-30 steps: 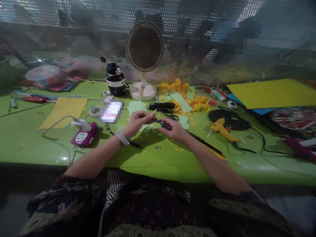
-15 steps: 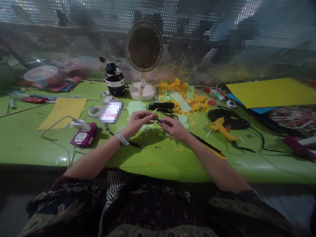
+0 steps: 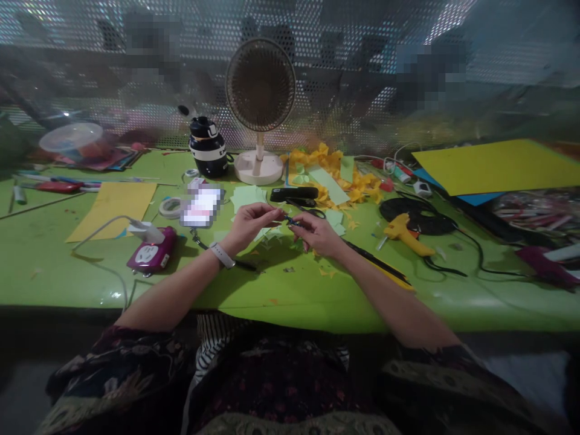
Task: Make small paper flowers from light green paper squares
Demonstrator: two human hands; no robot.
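Note:
My left hand (image 3: 254, 225) and my right hand (image 3: 317, 232) meet over the middle of the green table, fingertips almost touching. My right hand pinches a small dark blue piece (image 3: 292, 222) between thumb and fingers. The left fingers are pressed together at the left end of that piece; what lies between them is too small to make out. Pale green paper pieces (image 3: 248, 196) lie just beyond and under the hands. A black stapler-like tool (image 3: 294, 194) rests behind them, with orange paper shapes (image 3: 365, 184) to its right.
A fan (image 3: 259, 168) and a dark bottle (image 3: 209, 154) stand at the back. On the left are a lit phone (image 3: 202, 206), a tape roll (image 3: 171, 207) and a purple power socket (image 3: 151, 252). A yellow glue gun (image 3: 405, 234) lies right, below a large yellow sheet (image 3: 498, 166).
The view has shifted slightly. The pale strip that stuck up from my left fingertips no longer shows, and more of the blue piece is visible between the hands.

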